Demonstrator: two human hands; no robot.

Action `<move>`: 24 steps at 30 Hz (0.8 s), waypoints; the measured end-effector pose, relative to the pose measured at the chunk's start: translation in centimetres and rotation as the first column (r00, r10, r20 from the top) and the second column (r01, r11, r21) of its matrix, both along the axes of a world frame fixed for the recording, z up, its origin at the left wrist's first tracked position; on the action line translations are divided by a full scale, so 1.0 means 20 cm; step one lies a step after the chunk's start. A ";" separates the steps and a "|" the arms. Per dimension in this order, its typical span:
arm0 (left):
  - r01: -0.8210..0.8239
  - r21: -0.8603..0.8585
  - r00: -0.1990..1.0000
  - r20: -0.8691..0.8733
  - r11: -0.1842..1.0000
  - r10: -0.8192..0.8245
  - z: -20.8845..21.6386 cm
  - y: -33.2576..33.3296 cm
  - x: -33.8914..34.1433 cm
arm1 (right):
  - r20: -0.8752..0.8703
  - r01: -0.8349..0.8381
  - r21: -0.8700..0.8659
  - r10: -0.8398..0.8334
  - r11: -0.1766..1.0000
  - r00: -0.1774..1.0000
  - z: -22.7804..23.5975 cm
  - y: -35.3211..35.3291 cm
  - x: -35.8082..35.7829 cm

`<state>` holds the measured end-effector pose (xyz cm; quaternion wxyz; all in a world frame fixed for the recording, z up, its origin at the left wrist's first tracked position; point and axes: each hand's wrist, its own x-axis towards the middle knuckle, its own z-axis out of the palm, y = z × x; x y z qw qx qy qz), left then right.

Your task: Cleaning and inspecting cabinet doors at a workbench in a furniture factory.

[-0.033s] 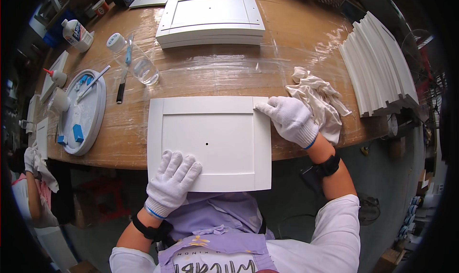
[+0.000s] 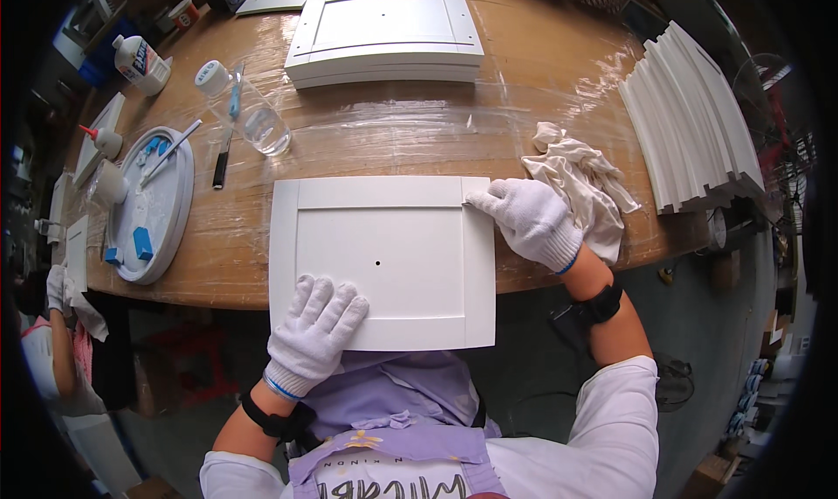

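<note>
A white framed panel (image 2: pixel 397 263) with a small dark hole at its middle lies across the table's front edge, its near side over my lap. My left hand (image 2: pixel 316 329), in a white knit glove, rests flat on its lower left corner with the fingers stretched out. Up at the far right corner, my gloved right hand (image 2: pixel 531 215) is closed, thumb and finger pinched against the frame joint. A tiny dark tip shows at those fingertips; what it belongs to is hidden in the glove. Just right of this hand lies a crumpled cream cloth (image 2: pixel 580 180).
White panels are stacked (image 2: pixel 384 27) at the back, and a row of them (image 2: pixel 694 119) stands at right. To the left are a round tray (image 2: pixel 179 206) with blue blocks, a clear bottle (image 2: pixel 262 128), a black-handled tool (image 2: pixel 221 167) and a white jug (image 2: pixel 140 62). A co-worker's gloved hand (image 2: pixel 56 288) shows far left.
My right fingertips have shifted very slightly at the panel's corner, and the dark tip shows a little more. The co-worker's hand at far left has moved slightly. My left hand stays put.
</note>
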<state>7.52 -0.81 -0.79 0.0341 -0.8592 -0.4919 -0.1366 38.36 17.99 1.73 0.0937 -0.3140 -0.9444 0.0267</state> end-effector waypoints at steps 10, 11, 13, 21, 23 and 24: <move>-0.003 0.007 1.000 -0.015 1.000 0.003 -0.01 -0.01 -0.01 | -0.008 0.014 -0.037 -0.015 0.999 1.000 0.01 0.00 -0.01; -0.001 0.008 1.000 -0.014 1.000 0.001 -0.01 -0.01 0.00 | -0.028 0.033 -0.008 -0.034 0.999 0.999 0.02 0.00 -0.01; 0.002 0.017 1.000 -0.017 1.000 -0.002 -0.01 0.00 0.00 | -0.048 0.055 0.023 -0.054 0.998 0.997 0.02 0.00 -0.01; -0.003 -0.027 1.000 0.009 1.000 0.004 -0.02 -0.01 -0.01 | 0.020 0.098 0.054 -0.099 0.994 0.995 0.04 0.00 -0.03; -0.005 -0.028 1.000 0.011 1.000 0.005 -0.02 -0.01 -0.01 | 0.005 0.066 0.026 -0.066 0.997 0.998 0.03 0.00 -0.01; -0.006 -0.033 1.000 0.011 0.999 0.007 -0.01 -0.01 -0.01 | -0.011 0.033 -0.002 -0.033 0.999 0.999 0.02 0.00 -0.01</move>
